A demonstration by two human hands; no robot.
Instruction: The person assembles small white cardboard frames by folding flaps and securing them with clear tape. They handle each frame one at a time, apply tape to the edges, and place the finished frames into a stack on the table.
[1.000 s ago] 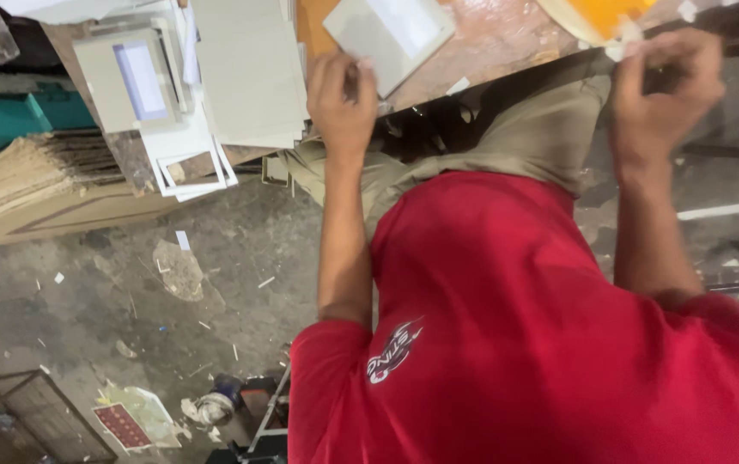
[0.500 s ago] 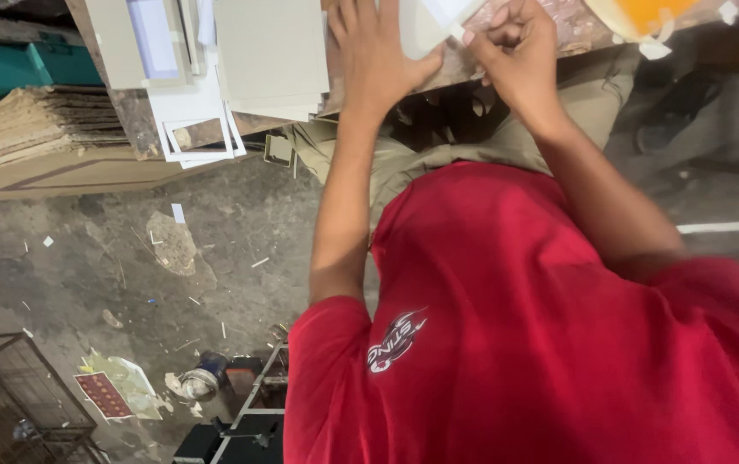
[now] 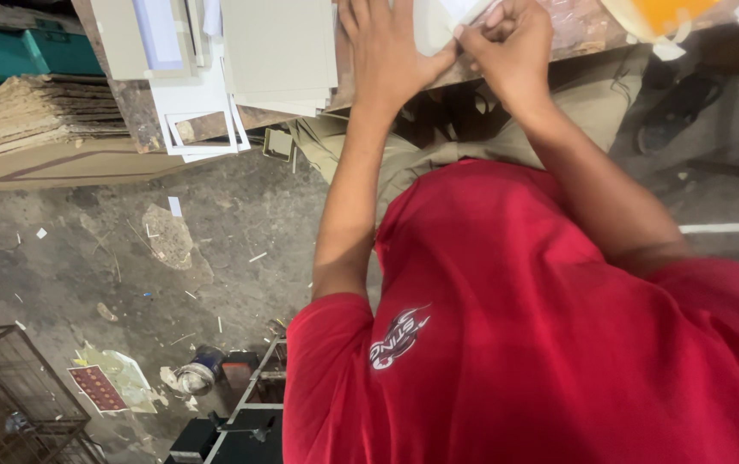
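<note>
My left hand (image 3: 391,51) lies flat, palm down, on a white card (image 3: 434,26) at the near edge of the wooden worktable (image 3: 588,26), pressing it in place. My right hand (image 3: 507,39) is just to its right, with fingers pinched on the same card's edge. The two hands touch each other. Most of the card is hidden under them and cut off by the top of the view. My red shirt and khaki trousers fill the lower right.
A stack of grey boards (image 3: 279,51) and white frame-like cut-outs (image 3: 202,120) lie on the table to the left. An orange object (image 3: 666,15) sits at the top right. Cardboard sheets (image 3: 30,116), a wire cage (image 3: 9,395) and scraps are on the concrete floor.
My right hand has come in from the far right of the table edge to meet my left hand on the card. The view has shifted slightly downward.
</note>
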